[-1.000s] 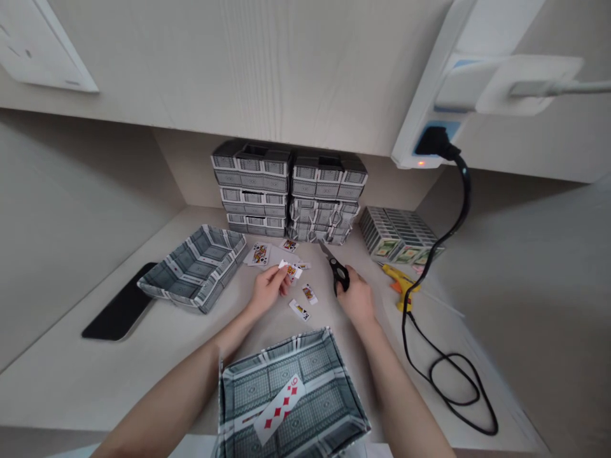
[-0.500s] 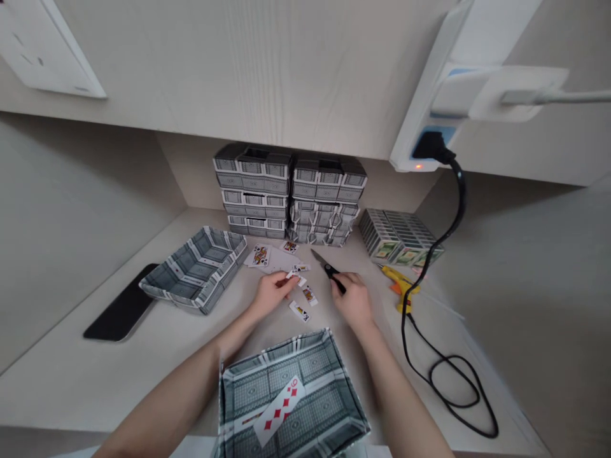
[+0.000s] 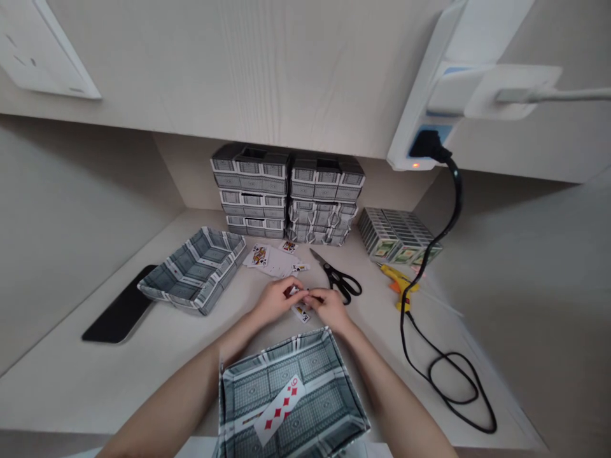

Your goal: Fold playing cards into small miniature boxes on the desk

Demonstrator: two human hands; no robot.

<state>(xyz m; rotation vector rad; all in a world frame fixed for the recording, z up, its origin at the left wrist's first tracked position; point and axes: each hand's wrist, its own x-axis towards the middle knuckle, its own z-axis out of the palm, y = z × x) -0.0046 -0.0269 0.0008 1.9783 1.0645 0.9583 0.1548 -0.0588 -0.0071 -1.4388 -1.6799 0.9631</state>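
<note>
My left hand (image 3: pixel 277 299) and my right hand (image 3: pixel 328 306) meet at the middle of the desk, fingertips pinched together around a small cut card piece, mostly hidden by the fingers. A cut king piece (image 3: pixel 301 313) lies just below them. Behind my left hand are a queen card (image 3: pixel 259 255) and white card sheets. Black-handled scissors (image 3: pixel 340 280) lie slightly open beyond my right hand. Nearest me is a box made of grey patterned cards (image 3: pixel 310 375), with a nine of diamonds strip (image 3: pixel 279 410) in it.
An open card tray (image 3: pixel 195 267) sits at left beside a black phone (image 3: pixel 119 308). Stacked card boxes (image 3: pixel 286 194) and card packs (image 3: pixel 398 234) stand behind. A yellow glue gun (image 3: pixel 398 283) and looped black cable (image 3: pixel 429 375) lie at right, below a power strip (image 3: pixel 424 108).
My right hand has let go of the scissors, which now lie on the desk, and has moved left to meet my left hand. My left hand has shifted slightly toward me.
</note>
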